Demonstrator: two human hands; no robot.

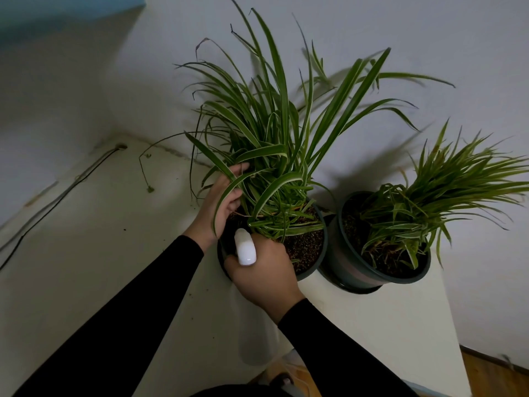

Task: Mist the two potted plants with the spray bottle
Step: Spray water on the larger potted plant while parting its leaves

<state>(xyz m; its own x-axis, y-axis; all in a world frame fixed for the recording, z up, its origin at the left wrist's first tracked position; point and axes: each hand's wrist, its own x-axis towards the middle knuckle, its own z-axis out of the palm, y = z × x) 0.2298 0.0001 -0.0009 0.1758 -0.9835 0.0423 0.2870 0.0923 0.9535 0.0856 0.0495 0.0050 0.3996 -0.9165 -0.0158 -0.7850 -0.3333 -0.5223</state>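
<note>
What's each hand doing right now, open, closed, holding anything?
Left hand: open, fingers loosely curled among the larger plant's leaves, holding them aside.
Right hand: closed around the spray bottle.

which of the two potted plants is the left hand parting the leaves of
The taller plant, the left of the two pots. The left hand is in its leaves, the spray bottle at its base; the smaller plant is untouched.

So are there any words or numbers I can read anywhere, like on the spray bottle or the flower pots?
No, there are none to read.
Spray bottle in the right hand: plain white top, no label showing.
Left pot and right pot: plain sides, no writing or stickers visible.
Wall and white ledge: bare, no signs.
The left hand hides only leaves, no label.
</note>
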